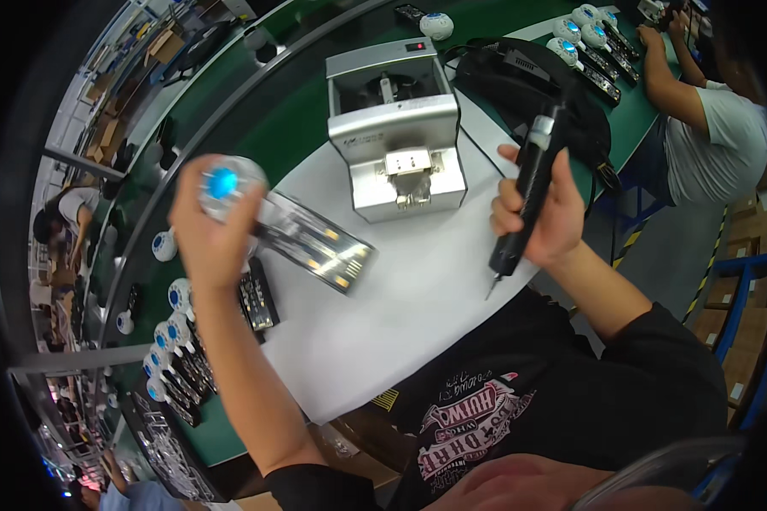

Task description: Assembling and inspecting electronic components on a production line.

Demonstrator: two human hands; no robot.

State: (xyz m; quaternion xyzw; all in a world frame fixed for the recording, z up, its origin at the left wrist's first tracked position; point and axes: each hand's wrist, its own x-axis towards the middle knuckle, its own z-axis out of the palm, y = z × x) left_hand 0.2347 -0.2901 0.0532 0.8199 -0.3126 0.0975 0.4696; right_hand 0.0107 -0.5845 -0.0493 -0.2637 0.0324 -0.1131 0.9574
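Left hand [213, 226]: raised on a nearly upright forearm, slightly blurred, fingers and thumb closed around the white ball [222, 182] of the device. The ball's blue face is turned up; its flat board [320, 245] slants from this grip down to the right, above a white sheet [383, 319]. Right hand [547, 209]: forearm angled up and to the left from the elbow, fingers curled around a black driver [530, 192], thumb extended along its barrel. The driver leans, bit below the grip and pointing down-left, well apart from the board. Between the 2 grips, and farther from the wearer, stands a silver machine [409, 196]. Below the left grip, beside the forearm, lies a row of similar units [177, 330]. Beyond the right grip lies a black bag [584, 128].
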